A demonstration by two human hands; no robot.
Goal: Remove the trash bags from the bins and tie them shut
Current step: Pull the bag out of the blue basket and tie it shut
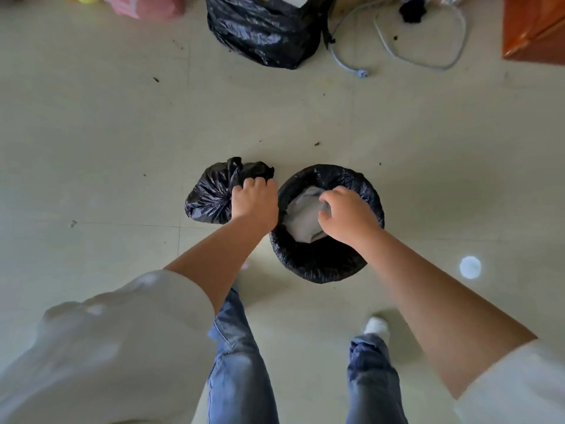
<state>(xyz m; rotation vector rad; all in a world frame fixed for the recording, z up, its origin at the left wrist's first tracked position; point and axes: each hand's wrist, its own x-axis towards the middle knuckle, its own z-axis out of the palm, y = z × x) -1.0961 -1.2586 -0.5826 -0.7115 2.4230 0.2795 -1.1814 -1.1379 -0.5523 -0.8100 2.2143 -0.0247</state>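
Trash bags on the floor, one tied, one lining its bin.

Left hand has its fingers closed on the knotted top of the small tied bag, which sits on the floor just left of the bin. Right hand hovers over the bin's liner bag, fingers curled loosely, gripping nothing clearly. A larger bag lies far off.
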